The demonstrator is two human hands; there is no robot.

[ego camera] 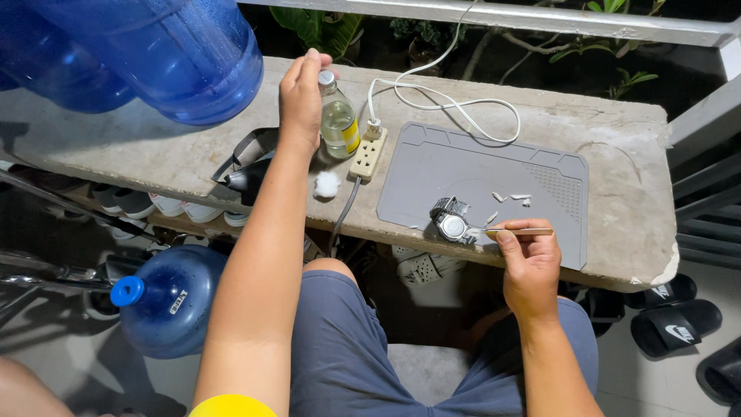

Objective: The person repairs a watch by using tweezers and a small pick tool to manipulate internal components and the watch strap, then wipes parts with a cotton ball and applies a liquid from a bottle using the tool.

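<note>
My left hand (301, 96) is closed around the top of a small clear glass bottle (339, 122) with a yellow label and a metal cap, standing on the concrete ledge (617, 147). My right hand (529, 262) holds thin tweezers (515, 231) whose tip points left at a silver wristwatch (451, 222). The watch lies on a grey work mat (478, 170). A few small white scraps (511, 198) lie on the mat just behind the watch.
A beige power strip (368, 153) with a white cable (448, 100) lies between bottle and mat. A white cotton ball (327, 184) sits near the ledge's front edge, beside a black strap (245, 150). Large blue water jugs (166, 54) stand at left; another (166, 301) below. Sandals (671, 328) lie on the floor.
</note>
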